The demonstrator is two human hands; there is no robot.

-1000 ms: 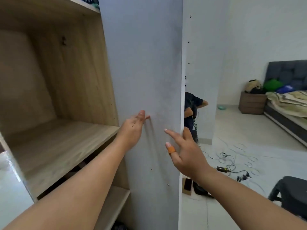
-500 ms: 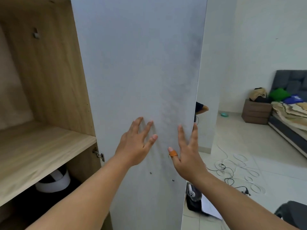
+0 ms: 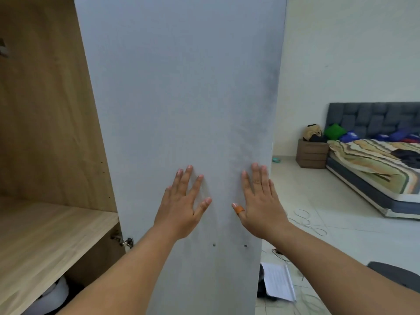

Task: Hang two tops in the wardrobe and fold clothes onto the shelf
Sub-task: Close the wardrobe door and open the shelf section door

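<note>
The grey wardrobe door [image 3: 177, 87] fills the middle of the view, seen from its inner face. My left hand [image 3: 181, 203] lies flat on it with fingers spread. My right hand [image 3: 259, 201] presses flat beside it, near the door's free right edge; its thumb wears an orange band. To the left the wardrobe stands with a bare wooden shelf [image 3: 45, 237] and wooden side panel [image 3: 50, 110]. Dark clothes [image 3: 406, 155] lie on the bed at the far right. No tops or hangers show near my hands.
A bed [image 3: 372, 178] with a striped cover and grey headboard stands at the right, a brown nightstand [image 3: 312, 153] beside it. Cables [image 3: 306, 221] and papers [image 3: 278, 283] lie on the tiled floor. A white round object [image 3: 56, 294] sits under the shelf. A hinge [image 3: 127, 242] joins door and carcass.
Both hands have gone from reaching toward the door to pressing flat on it. The door has swung to face me more squarely and covers more of the view.
</note>
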